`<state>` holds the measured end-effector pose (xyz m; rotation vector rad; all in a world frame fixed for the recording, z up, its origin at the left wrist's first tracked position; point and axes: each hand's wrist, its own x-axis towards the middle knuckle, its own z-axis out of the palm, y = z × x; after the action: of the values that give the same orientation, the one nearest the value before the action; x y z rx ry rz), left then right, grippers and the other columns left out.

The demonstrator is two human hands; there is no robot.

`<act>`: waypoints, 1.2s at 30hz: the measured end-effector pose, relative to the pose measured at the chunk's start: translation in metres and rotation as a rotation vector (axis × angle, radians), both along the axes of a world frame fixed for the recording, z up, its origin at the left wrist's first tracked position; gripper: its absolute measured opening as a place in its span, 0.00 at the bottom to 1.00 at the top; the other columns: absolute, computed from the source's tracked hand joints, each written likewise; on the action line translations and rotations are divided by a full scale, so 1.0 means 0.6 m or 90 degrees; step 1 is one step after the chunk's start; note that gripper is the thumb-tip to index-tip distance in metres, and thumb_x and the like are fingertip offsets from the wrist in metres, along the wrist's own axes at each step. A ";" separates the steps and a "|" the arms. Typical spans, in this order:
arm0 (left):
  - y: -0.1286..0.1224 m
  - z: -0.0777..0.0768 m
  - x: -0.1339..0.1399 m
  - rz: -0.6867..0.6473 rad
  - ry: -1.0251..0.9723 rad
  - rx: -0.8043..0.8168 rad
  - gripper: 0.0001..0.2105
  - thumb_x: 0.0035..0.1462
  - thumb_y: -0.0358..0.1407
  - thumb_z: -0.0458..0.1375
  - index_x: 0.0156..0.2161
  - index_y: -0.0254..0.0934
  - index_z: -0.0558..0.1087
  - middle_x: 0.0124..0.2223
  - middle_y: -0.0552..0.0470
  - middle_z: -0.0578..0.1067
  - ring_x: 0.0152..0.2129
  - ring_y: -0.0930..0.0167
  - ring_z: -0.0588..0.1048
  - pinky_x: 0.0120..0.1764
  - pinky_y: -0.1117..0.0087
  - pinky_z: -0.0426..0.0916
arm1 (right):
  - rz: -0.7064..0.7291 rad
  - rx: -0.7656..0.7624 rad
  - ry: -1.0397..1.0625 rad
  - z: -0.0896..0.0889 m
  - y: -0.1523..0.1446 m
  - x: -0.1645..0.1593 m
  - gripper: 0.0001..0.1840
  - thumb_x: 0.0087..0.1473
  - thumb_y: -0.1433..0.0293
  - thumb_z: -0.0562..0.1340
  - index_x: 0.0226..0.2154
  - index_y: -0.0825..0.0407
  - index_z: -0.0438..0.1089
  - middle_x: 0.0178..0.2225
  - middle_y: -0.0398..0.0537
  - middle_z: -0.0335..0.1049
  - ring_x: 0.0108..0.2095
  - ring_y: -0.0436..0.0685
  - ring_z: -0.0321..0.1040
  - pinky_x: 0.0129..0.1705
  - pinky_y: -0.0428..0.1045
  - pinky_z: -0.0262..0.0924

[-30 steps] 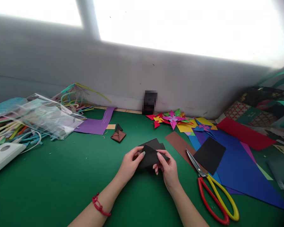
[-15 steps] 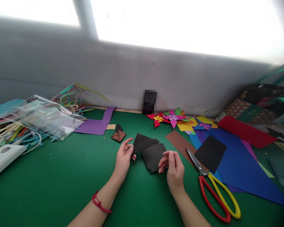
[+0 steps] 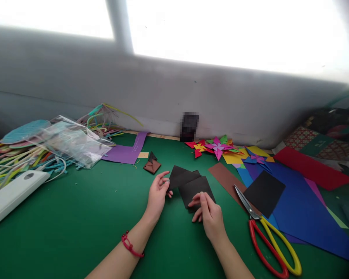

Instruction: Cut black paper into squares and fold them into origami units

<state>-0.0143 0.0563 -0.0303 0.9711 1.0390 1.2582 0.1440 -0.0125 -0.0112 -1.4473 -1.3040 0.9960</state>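
Observation:
My left hand (image 3: pixel 158 195) pinches the near left corner of a piece of black paper (image 3: pixel 182 175) between thumb and fingers. This piece overlaps several more black paper pieces (image 3: pixel 196 188), fanned out on the table. Over the near right part of these pieces is my right hand (image 3: pixel 211 217), its thumb and forefinger drawn together and the other fingers curled. Whether anything is between those fingertips I cannot make out. Beyond my left hand sits a small folded brown and black paper piece (image 3: pixel 152 164).
Open scissors (image 3: pixel 254 217) with red and yellow handles lie right of my right hand, by a black sheet (image 3: pixel 266 192) and brown strip (image 3: pixel 223 180). Coloured paper stars (image 3: pixel 216 147) lie behind. Pipe cleaners, a clear bag (image 3: pixel 81 145) and a white device (image 3: pixel 20 195) are left.
My right hand has moved left, from the edge of the black pieces to over them. The left hand keeps its hold. The whole view has shifted slightly.

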 end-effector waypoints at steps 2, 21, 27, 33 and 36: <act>0.000 0.000 0.000 -0.005 -0.003 -0.006 0.16 0.52 0.37 0.52 0.46 0.37 0.61 0.32 0.55 0.63 0.16 0.80 0.67 0.20 0.77 0.62 | -0.008 0.005 -0.023 -0.002 0.001 -0.002 0.19 0.57 0.58 0.45 0.33 0.52 0.64 0.29 0.48 0.72 0.17 0.49 0.67 0.20 0.44 0.60; -0.021 0.010 0.000 -0.177 0.145 -0.014 0.11 0.50 0.35 0.50 0.39 0.34 0.65 0.27 0.54 0.65 0.21 0.76 0.67 0.23 0.76 0.62 | 0.009 0.393 -0.518 0.030 -0.001 0.007 0.15 0.50 0.65 0.58 0.42 0.49 0.64 0.47 0.53 0.60 0.52 0.63 0.54 0.52 0.63 0.49; -0.056 0.009 -0.013 -0.190 0.260 0.000 0.10 0.50 0.33 0.50 0.39 0.35 0.66 0.27 0.55 0.66 0.25 0.74 0.67 0.28 0.75 0.61 | 0.169 0.407 -0.593 0.012 -0.029 0.024 0.10 0.54 0.74 0.54 0.39 0.50 0.66 0.40 0.50 0.66 0.44 0.56 0.62 0.51 0.58 0.52; -0.061 0.007 -0.011 -0.216 0.371 0.047 0.10 0.52 0.33 0.48 0.39 0.39 0.67 0.30 0.53 0.69 0.28 0.73 0.68 0.30 0.74 0.61 | 0.225 0.421 -0.631 -0.021 -0.036 0.060 0.10 0.53 0.78 0.54 0.36 0.53 0.67 0.32 0.48 0.68 0.36 0.53 0.64 0.46 0.54 0.56; -0.055 0.007 -0.015 -0.232 0.387 0.054 0.11 0.52 0.33 0.48 0.41 0.39 0.66 0.29 0.53 0.68 0.27 0.73 0.68 0.30 0.74 0.61 | 0.232 0.432 -0.620 -0.022 -0.036 0.064 0.10 0.53 0.75 0.56 0.39 0.53 0.66 0.35 0.50 0.68 0.39 0.55 0.63 0.46 0.54 0.56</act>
<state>-0.0232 0.0236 -0.0262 1.5857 1.1973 0.7188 0.1822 -0.0339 -0.0246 -1.1607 -2.3673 -0.0789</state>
